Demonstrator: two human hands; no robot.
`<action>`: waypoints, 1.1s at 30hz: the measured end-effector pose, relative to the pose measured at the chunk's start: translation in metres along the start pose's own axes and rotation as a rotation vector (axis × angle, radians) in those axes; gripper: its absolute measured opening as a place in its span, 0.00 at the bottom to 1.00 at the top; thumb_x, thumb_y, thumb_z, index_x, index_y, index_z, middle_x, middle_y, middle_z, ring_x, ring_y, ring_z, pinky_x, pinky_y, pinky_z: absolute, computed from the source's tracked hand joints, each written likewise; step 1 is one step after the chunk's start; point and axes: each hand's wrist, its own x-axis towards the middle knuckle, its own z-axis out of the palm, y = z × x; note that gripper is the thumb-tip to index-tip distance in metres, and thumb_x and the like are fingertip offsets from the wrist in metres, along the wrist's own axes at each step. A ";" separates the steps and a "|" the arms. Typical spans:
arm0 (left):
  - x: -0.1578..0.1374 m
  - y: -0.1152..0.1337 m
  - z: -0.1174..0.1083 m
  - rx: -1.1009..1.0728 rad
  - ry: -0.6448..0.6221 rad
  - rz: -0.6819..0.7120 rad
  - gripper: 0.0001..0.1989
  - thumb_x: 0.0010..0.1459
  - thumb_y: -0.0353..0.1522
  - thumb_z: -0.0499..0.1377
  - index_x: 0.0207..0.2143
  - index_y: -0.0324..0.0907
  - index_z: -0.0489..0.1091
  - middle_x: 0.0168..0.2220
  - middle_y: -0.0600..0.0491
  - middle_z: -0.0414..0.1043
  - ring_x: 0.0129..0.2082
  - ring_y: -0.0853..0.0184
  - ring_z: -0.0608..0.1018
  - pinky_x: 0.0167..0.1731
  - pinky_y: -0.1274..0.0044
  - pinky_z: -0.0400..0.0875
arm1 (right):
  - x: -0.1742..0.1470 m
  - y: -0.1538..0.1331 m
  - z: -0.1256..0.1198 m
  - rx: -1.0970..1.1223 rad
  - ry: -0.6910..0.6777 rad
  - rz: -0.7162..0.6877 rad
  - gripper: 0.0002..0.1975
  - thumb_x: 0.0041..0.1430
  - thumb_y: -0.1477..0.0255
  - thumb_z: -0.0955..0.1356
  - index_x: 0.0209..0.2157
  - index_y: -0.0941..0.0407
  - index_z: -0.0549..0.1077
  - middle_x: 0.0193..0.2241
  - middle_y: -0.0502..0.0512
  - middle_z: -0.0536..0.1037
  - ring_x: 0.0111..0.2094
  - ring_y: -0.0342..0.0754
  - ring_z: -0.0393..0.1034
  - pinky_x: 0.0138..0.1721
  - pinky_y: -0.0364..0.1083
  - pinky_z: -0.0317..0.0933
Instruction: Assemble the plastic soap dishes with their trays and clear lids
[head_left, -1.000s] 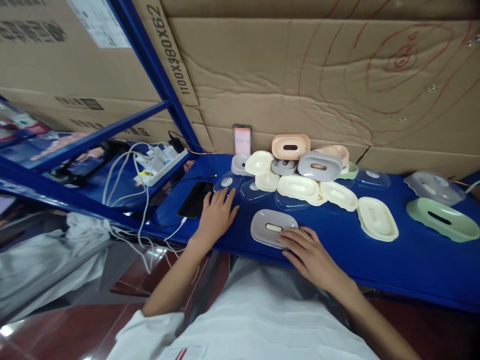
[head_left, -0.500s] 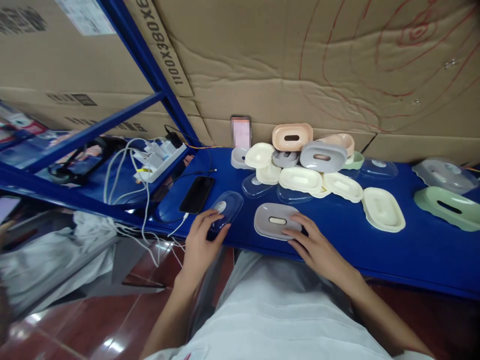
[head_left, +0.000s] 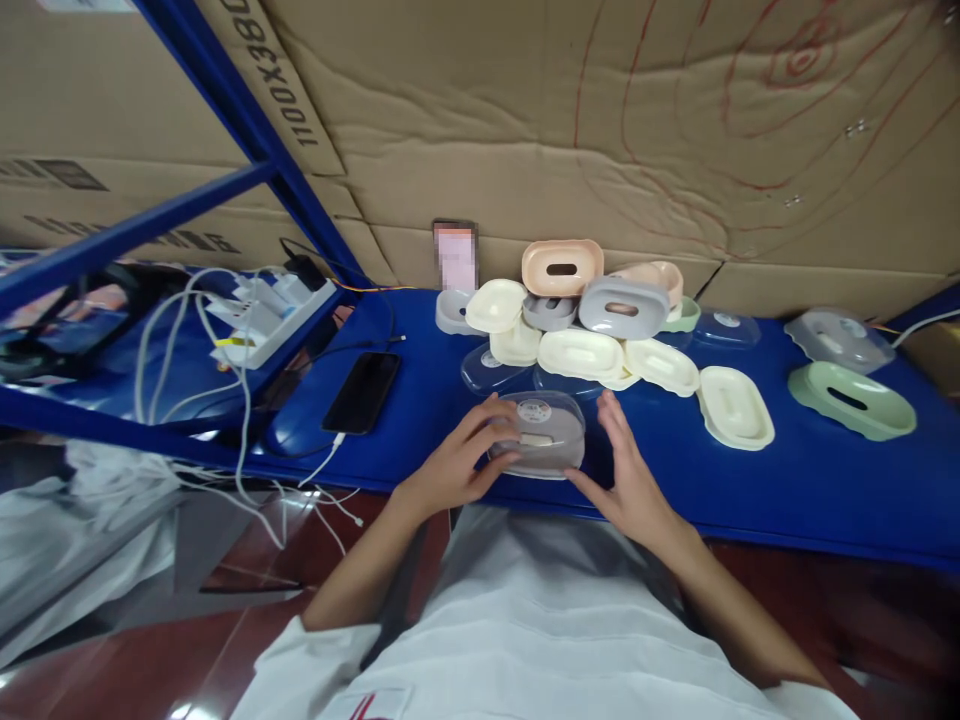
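Note:
A clear plastic lid (head_left: 559,415) with a round label lies over a grey soap dish (head_left: 535,458) near the table's front edge. My left hand (head_left: 469,455) grips the lid's left end, thumb at the front and fingers on top. At the right end, my right hand (head_left: 634,480) is open, fingers spread from the thumb. Its thumb tip is close to the dish's front right corner; whether it touches, I cannot tell. Through the lid the pale bar in the dish's middle shows. Whether the lid is seated on the rim is unclear.
Behind my hands is a pile of cream, grey and peach soap dish parts (head_left: 581,355). A green dish part (head_left: 851,400) lies at right. On the left are a black phone (head_left: 361,392) with a white cable and a power strip (head_left: 289,325). Another phone (head_left: 456,255) leans against the cardboard.
My left hand has carried the clear lid rightward from beside the phone onto the grey dish. My right hand has let go of the dish's right end and opened. The view has shifted.

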 end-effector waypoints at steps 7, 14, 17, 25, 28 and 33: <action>-0.015 -0.002 -0.002 0.045 -0.071 -0.045 0.17 0.72 0.27 0.58 0.61 0.45 0.67 0.62 0.43 0.71 0.71 0.55 0.70 0.75 0.50 0.60 | 0.006 -0.001 -0.001 -0.142 -0.131 -0.159 0.35 0.73 0.68 0.70 0.76 0.45 0.57 0.73 0.63 0.64 0.77 0.62 0.53 0.71 0.67 0.63; -0.019 -0.001 0.002 0.108 0.032 0.043 0.17 0.68 0.33 0.67 0.57 0.45 0.71 0.57 0.43 0.74 0.63 0.55 0.76 0.62 0.59 0.78 | 0.008 -0.008 -0.003 -0.169 -0.060 -0.272 0.25 0.71 0.75 0.70 0.67 0.51 0.72 0.63 0.64 0.74 0.70 0.60 0.64 0.68 0.63 0.69; -0.019 -0.003 0.004 0.157 0.058 0.088 0.14 0.68 0.34 0.68 0.53 0.43 0.72 0.53 0.43 0.76 0.59 0.55 0.79 0.58 0.61 0.81 | 0.008 -0.009 -0.002 -0.152 -0.055 -0.272 0.23 0.71 0.77 0.70 0.65 0.52 0.73 0.63 0.64 0.75 0.70 0.59 0.65 0.68 0.63 0.69; -0.017 -0.002 0.004 0.202 0.075 0.107 0.11 0.69 0.35 0.67 0.50 0.42 0.73 0.50 0.44 0.77 0.55 0.57 0.81 0.53 0.64 0.82 | 0.007 -0.005 -0.001 -0.162 -0.070 -0.255 0.24 0.71 0.75 0.71 0.66 0.51 0.73 0.63 0.64 0.75 0.73 0.61 0.62 0.68 0.65 0.68; -0.016 0.002 0.005 0.209 0.073 0.135 0.11 0.69 0.36 0.67 0.49 0.42 0.73 0.48 0.45 0.77 0.52 0.57 0.81 0.52 0.64 0.82 | 0.007 -0.006 0.000 -0.182 -0.138 -0.181 0.32 0.70 0.67 0.72 0.73 0.48 0.65 0.72 0.65 0.64 0.77 0.66 0.51 0.70 0.69 0.64; -0.021 0.005 0.006 0.220 0.046 0.117 0.17 0.68 0.39 0.68 0.54 0.43 0.73 0.55 0.42 0.75 0.56 0.55 0.80 0.54 0.62 0.82 | 0.008 -0.010 -0.008 -0.147 -0.175 -0.125 0.37 0.71 0.63 0.72 0.76 0.40 0.57 0.75 0.60 0.61 0.73 0.60 0.62 0.67 0.61 0.70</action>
